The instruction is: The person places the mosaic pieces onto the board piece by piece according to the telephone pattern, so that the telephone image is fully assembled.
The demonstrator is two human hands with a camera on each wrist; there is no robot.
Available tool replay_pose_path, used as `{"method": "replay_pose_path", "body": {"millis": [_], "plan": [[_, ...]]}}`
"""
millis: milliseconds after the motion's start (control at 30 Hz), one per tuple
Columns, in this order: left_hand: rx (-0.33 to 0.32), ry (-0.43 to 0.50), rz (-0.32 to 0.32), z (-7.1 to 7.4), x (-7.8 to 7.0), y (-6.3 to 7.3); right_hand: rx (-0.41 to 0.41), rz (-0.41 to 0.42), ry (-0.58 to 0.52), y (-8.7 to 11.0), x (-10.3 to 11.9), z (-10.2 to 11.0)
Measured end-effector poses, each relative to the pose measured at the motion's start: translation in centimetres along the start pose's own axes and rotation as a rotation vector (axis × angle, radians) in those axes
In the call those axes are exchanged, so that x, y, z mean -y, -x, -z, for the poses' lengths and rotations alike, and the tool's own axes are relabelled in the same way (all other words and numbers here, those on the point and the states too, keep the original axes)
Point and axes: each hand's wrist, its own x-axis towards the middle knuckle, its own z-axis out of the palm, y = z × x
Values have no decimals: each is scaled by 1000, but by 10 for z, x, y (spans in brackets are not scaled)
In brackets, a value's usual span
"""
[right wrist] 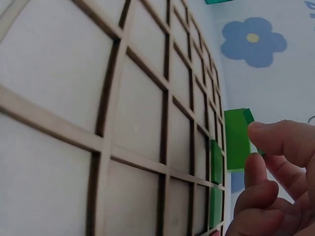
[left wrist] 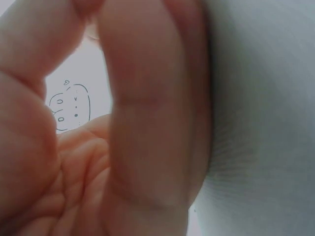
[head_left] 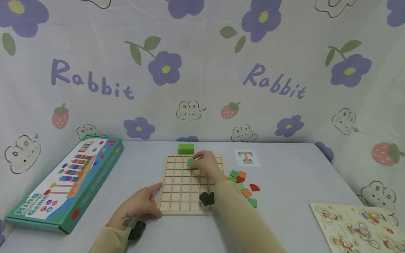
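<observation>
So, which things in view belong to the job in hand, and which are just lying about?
Likely belonging:
gridded wooden board
green tile in the right hand
green tiles in its cells
loose coloured pieces
pattern card

Seemingly lying about:
Ring Challenge Game box
picture board
perhaps the larger green block

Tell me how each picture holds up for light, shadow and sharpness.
Head view: soft light, a faint shadow on the board near the right hand; left wrist view: the left hand looms large, dim and soft, while the rabbit drawing shows clearer lines; right wrist view: also dim, the board steeply slanted, its near squares looking far bigger than the distant ones.
</observation>
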Motion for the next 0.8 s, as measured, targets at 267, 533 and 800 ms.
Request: {"method": "replay_pose_path", "body": {"millis": [267,533,800], "plan": [[-1,-2,-4,0,0,1,-2,-49,150,-6,0,-11],[-4,4,0,0,0,1,-10,-63,241,-7,1,-16],[-9,7,6,0,-2,2,-32,-85,357,-12,2,-22]]}}
